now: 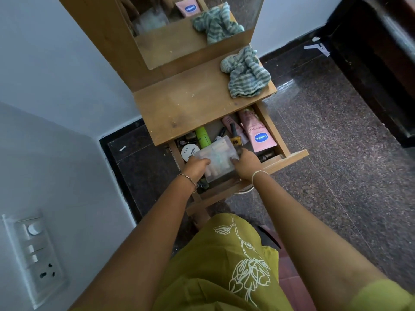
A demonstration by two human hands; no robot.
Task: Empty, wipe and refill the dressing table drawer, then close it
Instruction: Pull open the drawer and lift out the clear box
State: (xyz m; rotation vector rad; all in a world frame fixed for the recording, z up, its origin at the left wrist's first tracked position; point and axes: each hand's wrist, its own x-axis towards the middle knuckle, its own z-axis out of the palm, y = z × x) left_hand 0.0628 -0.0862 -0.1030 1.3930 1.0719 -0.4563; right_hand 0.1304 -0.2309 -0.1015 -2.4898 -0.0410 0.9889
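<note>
The wooden drawer (289, 157) of the dressing table stands pulled open and full of cosmetics. Both my hands are inside it on a clear plastic box (216, 157): my left hand (196, 167) grips its left side, my right hand (246, 161) its right side. Around the box lie a pink Vaseline tube (258, 133), a green bottle (202, 138), a white round nail-polish-remover tub (189, 151) and small nail polish bottles (234, 135). A striped grey-green cloth (246, 74) lies crumpled on the tabletop (190, 104), far right.
A mirror (179, 25) rises behind the tabletop and reflects the cloth and tube. White walls close in on the left, with a switch panel (33, 254) at the lower left. Dark speckled floor (336, 153) lies to the right, dark furniture (386, 63) beyond.
</note>
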